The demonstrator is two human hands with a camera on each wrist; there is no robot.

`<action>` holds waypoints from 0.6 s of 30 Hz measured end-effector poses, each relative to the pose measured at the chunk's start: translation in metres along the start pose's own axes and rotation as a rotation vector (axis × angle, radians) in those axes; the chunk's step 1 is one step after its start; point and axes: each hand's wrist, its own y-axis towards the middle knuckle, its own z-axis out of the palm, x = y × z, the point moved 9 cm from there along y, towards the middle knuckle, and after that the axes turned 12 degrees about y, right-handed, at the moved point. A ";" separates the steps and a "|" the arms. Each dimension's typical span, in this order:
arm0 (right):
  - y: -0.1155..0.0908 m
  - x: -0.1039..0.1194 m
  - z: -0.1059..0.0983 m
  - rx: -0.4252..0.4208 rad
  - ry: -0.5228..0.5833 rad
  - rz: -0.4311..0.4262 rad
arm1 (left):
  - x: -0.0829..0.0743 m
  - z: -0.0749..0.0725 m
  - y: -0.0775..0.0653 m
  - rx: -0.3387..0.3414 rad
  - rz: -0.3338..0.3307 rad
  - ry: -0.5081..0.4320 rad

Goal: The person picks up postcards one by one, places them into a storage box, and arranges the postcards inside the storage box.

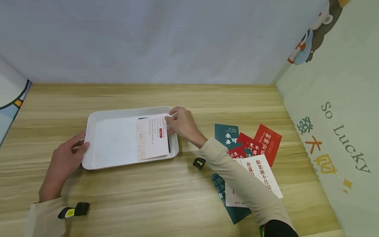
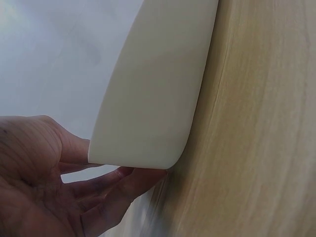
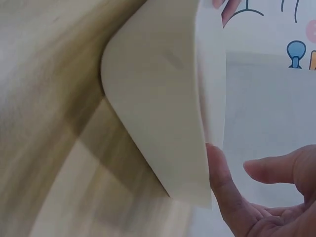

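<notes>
White tray seen on the worktop (image 1: 133, 200), left of centre; white tray (image 1: 115, 141) set lengthwise, slightly slanted. Whether an end is slightly raised cannot be told. Card stack (image 1: 152, 141) placed in its right part, white printed card on top, darker edges exposed beneath. Tray's left end is gripped by the left hand (image 1: 65, 158), fingers clamped on the rim, thumb opposite. Tray's right rim is touched by the right hand (image 1: 185, 125); its thumb and fingers are held apart, a gap shown in the right wrist view. Thumb is located by the stack's upper right corner; card contact cannot be told. Loose cards are spread to the right, overlapping: teal card (image 1: 226, 131), red card (image 1: 271, 141), white card (image 1: 270, 179), partly covered by the right sleeve (image 1: 234, 168). Lettering is printed on the side wall (image 1: 355, 115).
</notes>
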 end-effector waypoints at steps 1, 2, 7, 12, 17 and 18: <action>0.000 0.001 -0.002 -0.006 -0.002 -0.004 | 0.000 0.000 0.000 0.001 -0.001 -0.002; 0.000 0.002 -0.004 -0.012 -0.006 -0.009 | 0.000 0.000 0.000 0.000 0.002 -0.002; -0.002 0.006 -0.016 -0.032 -0.017 -0.040 | -0.001 -0.001 -0.001 -0.002 0.010 -0.004; -0.006 0.006 -0.029 -0.052 -0.003 -0.058 | 0.000 0.000 0.000 0.001 0.003 -0.005; -0.013 0.001 -0.043 -0.041 0.010 -0.057 | 0.001 0.001 0.000 0.010 -0.010 -0.013; -0.014 -0.001 -0.047 -0.042 0.013 -0.055 | 0.001 0.001 0.000 0.010 -0.012 -0.014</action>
